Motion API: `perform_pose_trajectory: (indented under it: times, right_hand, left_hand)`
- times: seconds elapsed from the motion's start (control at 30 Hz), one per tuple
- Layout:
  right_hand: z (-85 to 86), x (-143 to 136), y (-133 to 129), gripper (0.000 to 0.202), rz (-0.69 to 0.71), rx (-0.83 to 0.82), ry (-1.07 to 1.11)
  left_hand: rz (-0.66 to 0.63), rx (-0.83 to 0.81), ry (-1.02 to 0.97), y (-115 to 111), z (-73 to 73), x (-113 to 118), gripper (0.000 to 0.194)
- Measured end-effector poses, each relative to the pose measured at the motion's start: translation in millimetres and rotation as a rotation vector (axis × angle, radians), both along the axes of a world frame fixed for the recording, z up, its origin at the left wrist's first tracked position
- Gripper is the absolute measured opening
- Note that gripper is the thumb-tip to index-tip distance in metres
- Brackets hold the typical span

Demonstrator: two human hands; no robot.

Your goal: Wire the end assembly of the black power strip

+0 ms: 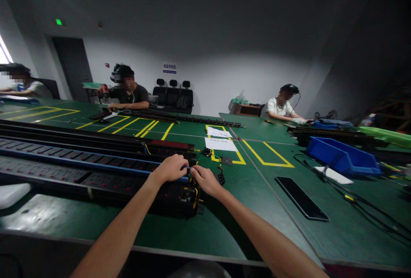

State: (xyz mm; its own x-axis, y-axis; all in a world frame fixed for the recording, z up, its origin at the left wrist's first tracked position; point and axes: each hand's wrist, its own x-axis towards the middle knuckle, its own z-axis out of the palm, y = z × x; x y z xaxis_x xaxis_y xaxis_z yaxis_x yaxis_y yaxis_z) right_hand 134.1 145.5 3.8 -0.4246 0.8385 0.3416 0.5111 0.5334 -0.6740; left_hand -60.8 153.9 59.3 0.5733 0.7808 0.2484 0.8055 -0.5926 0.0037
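Long black power strips (109, 179) with rows of sockets and small red dots lie side by side in front of me. One of them has a blue edge (128, 163). My left hand (171, 168) rests with curled fingers on the right-hand end of the blue-edged power strip. My right hand (205, 179) meets it there, thumb and fingers pressed together at the strip's end; whatever they pinch is hidden. Yellow wires (195, 192) show at the open end of the nearest strip, below my fingers. Small black parts (221, 178) lie just right of my right hand.
A phone (302, 198) lies on the green table (257, 226) at right, near a blue bin (343, 158) and black cables (362, 205). Paper sheets (221, 144) lie beyond my hands. Several people sit across the table; one holds a red power tool (104, 91).
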Motion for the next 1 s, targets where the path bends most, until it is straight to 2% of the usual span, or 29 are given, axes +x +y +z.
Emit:
perform_pose_trajectory:
  times: [1.0]
  right_hand:
    - [-0.7,0.4,1.1,0.034,0.011,0.002,0.003]
  left_hand:
    - [0.016,-0.022,0.003,-2.6,3.7,1.3,0.022]
